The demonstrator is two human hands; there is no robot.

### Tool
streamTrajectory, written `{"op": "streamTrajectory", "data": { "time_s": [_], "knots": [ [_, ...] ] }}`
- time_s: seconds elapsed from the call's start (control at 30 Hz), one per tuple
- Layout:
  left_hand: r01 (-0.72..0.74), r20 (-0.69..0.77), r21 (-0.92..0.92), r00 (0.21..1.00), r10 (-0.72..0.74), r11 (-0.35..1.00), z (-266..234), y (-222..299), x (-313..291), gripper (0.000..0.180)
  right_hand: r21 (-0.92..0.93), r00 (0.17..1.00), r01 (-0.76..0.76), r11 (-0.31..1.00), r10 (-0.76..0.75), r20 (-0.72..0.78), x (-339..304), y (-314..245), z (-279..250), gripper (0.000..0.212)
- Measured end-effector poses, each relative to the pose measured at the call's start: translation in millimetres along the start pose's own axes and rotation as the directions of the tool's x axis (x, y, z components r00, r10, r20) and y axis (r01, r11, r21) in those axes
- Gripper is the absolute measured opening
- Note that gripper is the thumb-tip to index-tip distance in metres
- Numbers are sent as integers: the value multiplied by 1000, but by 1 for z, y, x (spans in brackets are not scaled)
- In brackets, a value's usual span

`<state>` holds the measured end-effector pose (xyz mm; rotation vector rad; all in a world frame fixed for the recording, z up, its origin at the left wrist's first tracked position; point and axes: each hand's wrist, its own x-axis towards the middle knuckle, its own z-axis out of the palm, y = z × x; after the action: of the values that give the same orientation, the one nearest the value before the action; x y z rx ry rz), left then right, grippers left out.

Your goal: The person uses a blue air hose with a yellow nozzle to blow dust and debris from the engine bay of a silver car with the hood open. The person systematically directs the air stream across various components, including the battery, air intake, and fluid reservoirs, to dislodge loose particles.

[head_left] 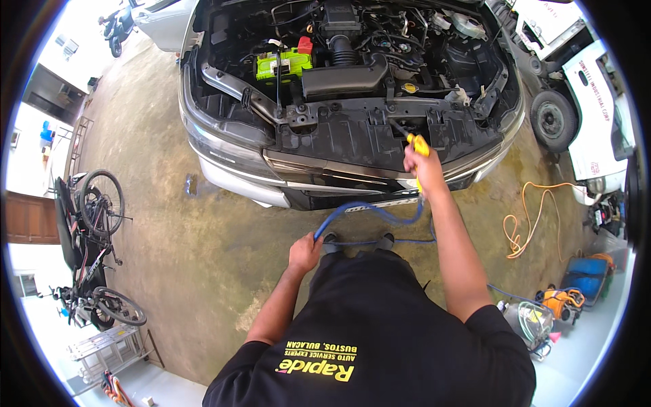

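Observation:
My right hand (pixel 423 168) is closed round a yellow air blow gun (pixel 421 145) over the car's front edge. Its dark nozzle points toward an opening in the black cover panel (pixel 332 136) behind the grille. From the gun's lower end a blue air hose (pixel 352 206) loops across to my left hand (pixel 306 253), whose fingers are wrapped round it. More of that hose lies on the floor by my feet. The car's hood is up, so the engine bay (pixel 346 54) shows, with a lime-green battery (pixel 288 64) at its left side.
Bicycles (pixel 98 251) and a folded ladder (pixel 108 342) stand on the left. At the right are a white vehicle with a dark wheel (pixel 554 121), an orange cord (pixel 522 230) on the floor, a blue box (pixel 584 277) and an orange machine (pixel 561 300).

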<state>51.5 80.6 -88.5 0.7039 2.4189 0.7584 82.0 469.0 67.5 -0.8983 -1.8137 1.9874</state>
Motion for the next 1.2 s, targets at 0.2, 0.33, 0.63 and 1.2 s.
{"op": "streamTrajectory", "data": {
  "time_s": [0.2, 0.33, 0.63, 1.2],
  "knots": [
    [58, 11, -142, 998, -57, 988, -11, -5, 15, 37, -57, 999, 18, 998, -16, 43, 56, -30, 41, 15],
    [124, 24, -175, 992, -122, 977, -18, -16, 17, 37, -49, 999, -35, 998, 36, 21, 83, -38, 54, 19],
    [207, 193, -249, 968, -161, 946, -36, 27, 13, 40, -106, 996, -84, 991, 80, -39, 156, -63, 10, 20],
    [300, 199, -357, 950, -242, 884, -37, 101, 67, 34, -179, 976, -194, 964, 208, 59, 280, -71, -41, 24]
  ]
}}
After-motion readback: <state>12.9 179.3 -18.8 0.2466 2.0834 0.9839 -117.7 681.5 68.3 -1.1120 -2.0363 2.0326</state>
